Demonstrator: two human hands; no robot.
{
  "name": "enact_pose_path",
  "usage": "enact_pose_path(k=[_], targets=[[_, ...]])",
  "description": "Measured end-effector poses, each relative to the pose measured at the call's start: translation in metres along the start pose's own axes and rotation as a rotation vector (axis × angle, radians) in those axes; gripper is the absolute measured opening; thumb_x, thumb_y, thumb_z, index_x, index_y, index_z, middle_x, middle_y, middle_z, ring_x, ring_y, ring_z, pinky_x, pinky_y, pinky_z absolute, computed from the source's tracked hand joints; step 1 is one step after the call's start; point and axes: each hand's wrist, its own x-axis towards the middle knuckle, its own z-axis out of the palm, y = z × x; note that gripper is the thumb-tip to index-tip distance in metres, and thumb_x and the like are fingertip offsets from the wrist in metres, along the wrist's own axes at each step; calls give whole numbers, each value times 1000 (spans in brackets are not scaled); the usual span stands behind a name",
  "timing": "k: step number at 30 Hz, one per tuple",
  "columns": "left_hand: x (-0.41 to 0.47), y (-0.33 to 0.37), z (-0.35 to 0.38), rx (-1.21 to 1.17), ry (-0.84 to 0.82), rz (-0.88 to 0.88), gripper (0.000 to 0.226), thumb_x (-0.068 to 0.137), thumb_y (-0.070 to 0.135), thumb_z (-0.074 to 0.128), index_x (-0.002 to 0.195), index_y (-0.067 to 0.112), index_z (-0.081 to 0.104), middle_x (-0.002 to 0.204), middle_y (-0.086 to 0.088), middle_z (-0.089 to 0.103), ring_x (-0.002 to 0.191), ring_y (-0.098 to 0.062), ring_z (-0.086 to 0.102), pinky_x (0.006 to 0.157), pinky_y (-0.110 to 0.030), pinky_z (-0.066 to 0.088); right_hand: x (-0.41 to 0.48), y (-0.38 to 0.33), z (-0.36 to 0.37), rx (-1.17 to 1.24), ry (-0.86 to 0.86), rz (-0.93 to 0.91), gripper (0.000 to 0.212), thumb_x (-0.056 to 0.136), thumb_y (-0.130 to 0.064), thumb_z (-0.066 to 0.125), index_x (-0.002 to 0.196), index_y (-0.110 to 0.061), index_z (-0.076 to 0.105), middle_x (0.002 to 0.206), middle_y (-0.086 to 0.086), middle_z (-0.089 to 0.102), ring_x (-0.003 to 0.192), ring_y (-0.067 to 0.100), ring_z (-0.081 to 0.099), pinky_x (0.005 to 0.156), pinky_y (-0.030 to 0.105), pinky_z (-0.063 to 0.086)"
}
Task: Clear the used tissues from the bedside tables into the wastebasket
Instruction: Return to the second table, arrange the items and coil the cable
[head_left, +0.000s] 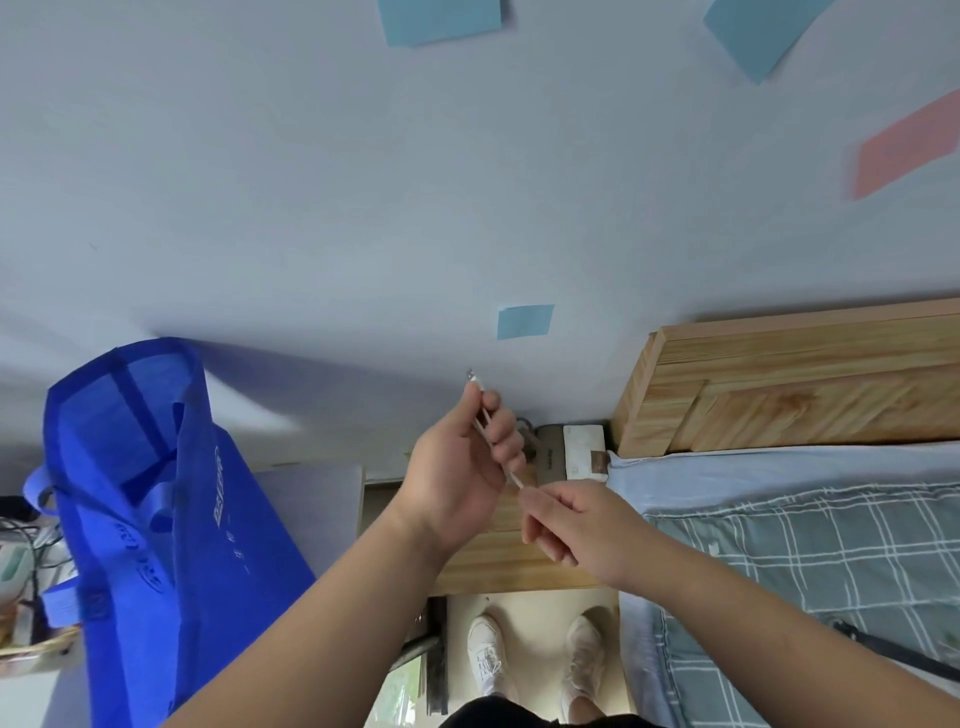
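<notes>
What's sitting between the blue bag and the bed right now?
In the head view, the wooden bedside table stands between the blue bag and the bed, with both hands above it holding a thin white cable.

Two hands: left (457, 470), right (576, 525). One thin white cable (493, 436), held by both. One blue bag (156, 519). Four paper squares on the wall: three blue (524, 322) (439, 18) (763, 31), one pink (906, 148). One wooden headboard (800, 389). One checked blanket (831, 571). Two white shoes (485, 654) (584, 660). One wooden table (498, 561). One white box (584, 449).
</notes>
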Motion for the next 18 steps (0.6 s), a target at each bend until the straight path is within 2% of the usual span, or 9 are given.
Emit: enact_pose_path(k=[2, 4, 7, 9, 11, 13, 16, 18], targets=[[-10, 10, 0, 79, -142, -88, 32, 99, 43, 58, 74, 24, 58, 54, 9, 28, 46, -9, 20, 40, -21, 19, 3, 6, -10, -135, -16, 0, 50, 90, -71, 57, 65, -28, 63, 51, -10, 47, 50, 14, 39, 49, 23, 32], [-21, 13, 0, 317, -322, -206, 31, 97, 40, 62, 70, 26, 57, 52, 11, 25, 44, -7, 17, 40, -20, 13, 11, 8, -20, -247, -9, 5, 47, 81, -69, 68, 59, -30, 54, 50, -13, 42, 48, 6, 35, 48, 19, 29], [-30, 0, -1, 1036, -434, -334, 31, 98, 40, 57, 72, 23, 58, 55, 8, 37, 45, -8, 29, 43, -20, 24, 27, 1, -34, -405, -47, 74, 31, 69, -52, 66, 53, -29, 51, 51, -5, 51, 53, 5, 39, 54, 25, 32], [-26, -11, -8, 1596, -430, -353, 43, 102, 53, 52, 76, 20, 61, 66, 6, 51, 55, -10, 45, 57, -25, 38, 34, -5, -37, -482, -94, 126, 42, 66, -68, 63, 59, -27, 57, 52, -9, 51, 50, 4, 40, 52, 23, 34], [-20, -20, -20, 1916, -390, -380, 54, 99, 73, 44, 79, 24, 57, 84, 4, 57, 70, -9, 53, 68, -31, 41, 37, -9, -36, -545, -88, 155, 47, 71, -75, 66, 70, -28, 66, 55, -14, 57, 52, 3, 48, 54, 22, 40], [-16, -26, -31, 1927, -328, -384, 71, 90, 89, 34, 82, 22, 55, 85, 4, 53, 73, -8, 52, 71, -33, 40, 37, -10, -33, -579, -48, 146, 33, 83, -62, 70, 71, -31, 69, 58, -17, 63, 58, 5, 56, 58, 25, 44], [-10, -27, -48, 1593, -71, -249, 85, 86, 91, 24, 106, 23, 70, 79, 17, 63, 66, 2, 55, 67, -20, 40, 29, -13, -30, -524, 8, 148, 28, 88, -56, 63, 74, -31, 67, 62, -10, 64, 60, 9, 58, 61, 31, 47], [-3, -23, -58, 1281, 158, -151, 73, 92, 86, 27, 89, 22, 63, 69, 13, 57, 55, -2, 45, 58, -22, 38, 19, -13, -25, -358, 17, 152, 25, 94, -50, 58, 80, -32, 68, 60, -9, 63, 50, 7, 53, 53, 29, 47]])
